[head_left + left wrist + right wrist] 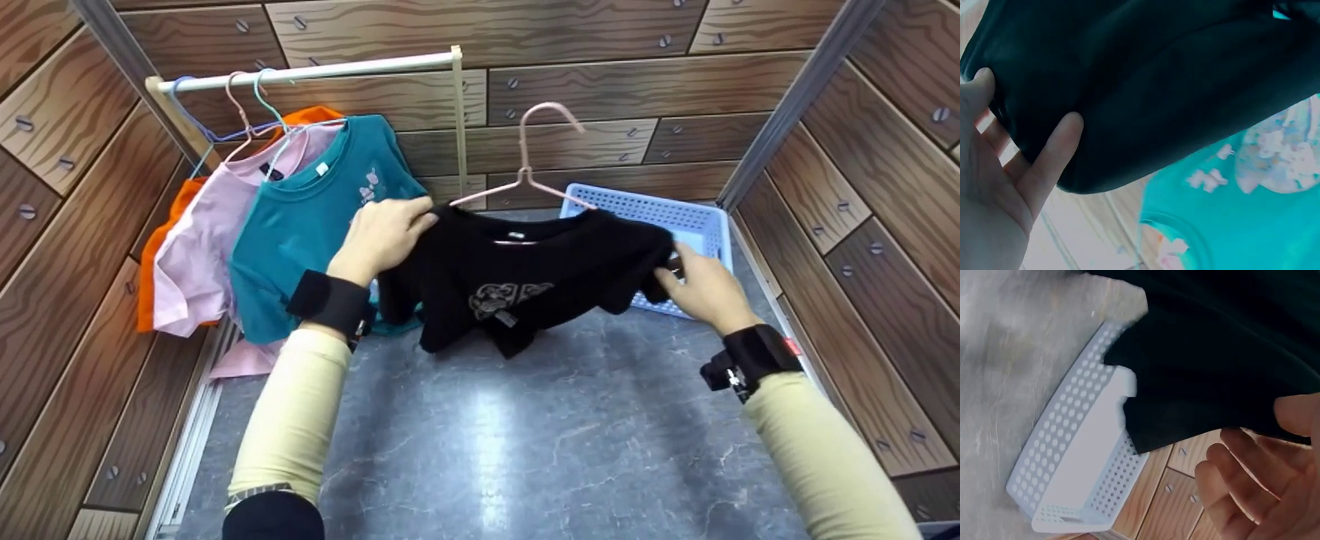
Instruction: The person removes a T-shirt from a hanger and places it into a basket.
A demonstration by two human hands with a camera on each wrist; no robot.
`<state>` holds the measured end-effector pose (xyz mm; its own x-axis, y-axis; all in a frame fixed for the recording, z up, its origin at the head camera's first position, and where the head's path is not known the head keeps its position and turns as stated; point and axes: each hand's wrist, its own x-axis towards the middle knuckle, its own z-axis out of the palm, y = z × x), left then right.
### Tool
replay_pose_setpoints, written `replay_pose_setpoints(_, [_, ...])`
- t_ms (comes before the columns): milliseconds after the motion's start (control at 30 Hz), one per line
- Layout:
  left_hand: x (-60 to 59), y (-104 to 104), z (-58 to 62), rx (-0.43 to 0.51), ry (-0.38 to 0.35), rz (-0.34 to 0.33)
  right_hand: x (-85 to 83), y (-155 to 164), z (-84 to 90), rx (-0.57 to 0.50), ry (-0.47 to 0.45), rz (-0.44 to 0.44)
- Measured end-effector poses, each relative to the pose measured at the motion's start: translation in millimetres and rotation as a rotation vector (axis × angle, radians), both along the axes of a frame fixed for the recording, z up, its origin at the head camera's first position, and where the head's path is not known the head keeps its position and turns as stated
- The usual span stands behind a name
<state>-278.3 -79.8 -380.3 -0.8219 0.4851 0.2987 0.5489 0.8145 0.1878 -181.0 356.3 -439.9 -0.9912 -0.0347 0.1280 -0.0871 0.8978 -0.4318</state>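
Observation:
A black T-shirt [525, 262] with a pale printed design on its chest hangs on a pink hanger [527, 176], whose hook points up. My left hand [386, 232] grips the shirt at its left shoulder in the head view. In the left wrist view, fingers [1061, 138] of that hand lie along the dark cloth [1145, 101]. On the other side my right hand [709, 289] pinches the sleeve, with the thumb [1294, 413] over the fabric in the right wrist view. The shirt is spread between both hands, its lower part folded and bunched.
At the left a clothes rack [322, 71] carries a teal T-shirt [300, 225], a pink shirt [199, 240] and orange clothing [161, 262] on hangers. A blue perforated basket [720, 232] stands behind the black shirt at the right. Wood-patterned walls enclose the grey floor [487, 435].

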Motion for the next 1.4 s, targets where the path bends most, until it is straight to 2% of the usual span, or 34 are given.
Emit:
replay_pose_setpoints(67, [-1.2,-6,-7.0,-0.014,-0.011,0.028,-0.9,-1,1.0,-0.030,0.022,0.004])
replay_pose_setpoints(200, [-1.2,-10,-16.6,-0.029,-0.057,0.045,-7.9,-16,-0.5,-0.072,0.184,0.089])
replay_pose_setpoints(300, [-0.5,-8,-19.3,-0.030,-0.083,0.029,-13.5,-34,-0.3,-0.040,0.315,0.149])
replay_pose_setpoints(467, [0.3,-4,-19.3,-0.039,-0.112,0.009,-18.7,-56,3.4,0.041,0.432,0.131])
replay_pose_setpoints(567, [0.6,-4,-17.7,-0.037,-0.182,0.018,-21.3,-62,2.2,0.058,0.455,0.103])
replay_pose_setpoints(667, [2.3,0,-12.0,0.006,-0.224,-0.005,-23.1,-67,-0.8,0.067,0.456,0.080])
replay_pose_setpoints(800, [6.0,17,-0.9,0.130,-0.237,-0.108,-25.3,-77,-3.5,0.109,0.444,0.066])
replay_pose_setpoints(867, [5.8,29,1.4,0.180,-0.266,-0.162,-27.2,-83,-4.3,0.123,0.439,0.063])
replay_pose_setpoints(967, [5.1,41,-1.1,0.195,-0.324,-0.195,-29.0,-90,-5.4,0.126,0.441,0.066])
replay_pose_setpoints(1133, [4.4,50,-9.5,0.201,-0.328,-0.203,-28.2,-95,-4.6,0.117,0.464,0.089])
replay_pose_setpoints(1267, [1.4,46,-14.1,0.259,-0.330,-0.238,-25.7,-90,-3.9,0.114,0.471,0.147])
replay_pose_setpoints(1400, [-2.2,34,-17.4,0.283,-0.338,-0.224,-24.0,-73,-6.4,0.113,0.466,0.195])
